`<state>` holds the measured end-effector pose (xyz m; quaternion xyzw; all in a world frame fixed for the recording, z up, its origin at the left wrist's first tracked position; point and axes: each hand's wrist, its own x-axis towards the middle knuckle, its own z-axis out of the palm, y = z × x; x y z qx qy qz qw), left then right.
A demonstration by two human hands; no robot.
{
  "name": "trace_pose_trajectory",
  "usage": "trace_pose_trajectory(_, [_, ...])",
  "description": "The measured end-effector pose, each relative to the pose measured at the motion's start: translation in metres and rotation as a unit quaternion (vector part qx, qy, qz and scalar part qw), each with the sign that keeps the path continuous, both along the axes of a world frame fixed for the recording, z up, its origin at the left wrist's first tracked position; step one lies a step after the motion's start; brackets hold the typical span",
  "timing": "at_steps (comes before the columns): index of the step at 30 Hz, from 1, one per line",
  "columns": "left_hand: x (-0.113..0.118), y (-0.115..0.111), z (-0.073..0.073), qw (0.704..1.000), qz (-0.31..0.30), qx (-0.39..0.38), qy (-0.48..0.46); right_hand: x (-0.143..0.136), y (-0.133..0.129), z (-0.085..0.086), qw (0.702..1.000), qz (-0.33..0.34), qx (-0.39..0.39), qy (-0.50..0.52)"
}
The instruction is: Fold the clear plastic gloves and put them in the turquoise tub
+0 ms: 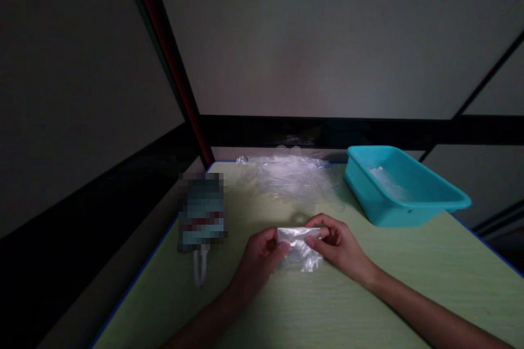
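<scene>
A folded clear plastic glove (301, 245) is held between my two hands, above the near middle of the table. My left hand (264, 253) pinches its left end with the thumb on the near side. At its right end, my right hand (333, 242) grips the upper edge between thumb and fingers. The folded top edge runs straight, while the lower right corner hangs loose and crinkled. Beyond my hands lies a loose, flat pile of clear plastic gloves (292, 174), with rounded finger-like tips at its far side.
A turquoise plastic basin (393, 210) stands at the back right, with some clear plastic inside. On the left lies a pixelated object (202, 212) with a white cable loop (200, 270). The pale green table (327, 311) has blue edging and meets a wall behind.
</scene>
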<state>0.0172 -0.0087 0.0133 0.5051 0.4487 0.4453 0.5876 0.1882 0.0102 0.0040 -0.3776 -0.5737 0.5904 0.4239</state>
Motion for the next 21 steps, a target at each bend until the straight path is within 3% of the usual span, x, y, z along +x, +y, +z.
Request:
trace_pose_trajectory(8, [0.0, 0.0, 0.001, 1.0, 0.001, 0.0, -0.015, 0.003, 0.005, -0.001, 1.0, -0.003, -0.02, 0.001])
trace_pose_trajectory(11, [-0.002, 0.001, -0.002, 1.0, -0.006, 0.007, -0.026, 0.004, 0.005, -0.001, 0.995, -0.076, 0.064, -0.034])
trace_pose_trajectory(16, [-0.004, 0.004, -0.012, 0.998, -0.03, 0.027, -0.047, 0.009, 0.005, -0.001, 0.957, -0.21, 0.184, -0.076])
trace_pose_trajectory(19, [-0.002, 0.002, -0.012, 0.995, -0.097, -0.014, 0.002, 0.014, 0.005, -0.001, 0.935, -0.253, 0.231, -0.094])
trace_pose_trajectory(21, [-0.001, 0.0, -0.01, 0.984, -0.159, -0.008, 0.077, 0.017, 0.004, -0.001, 0.919, -0.245, 0.289, -0.113])
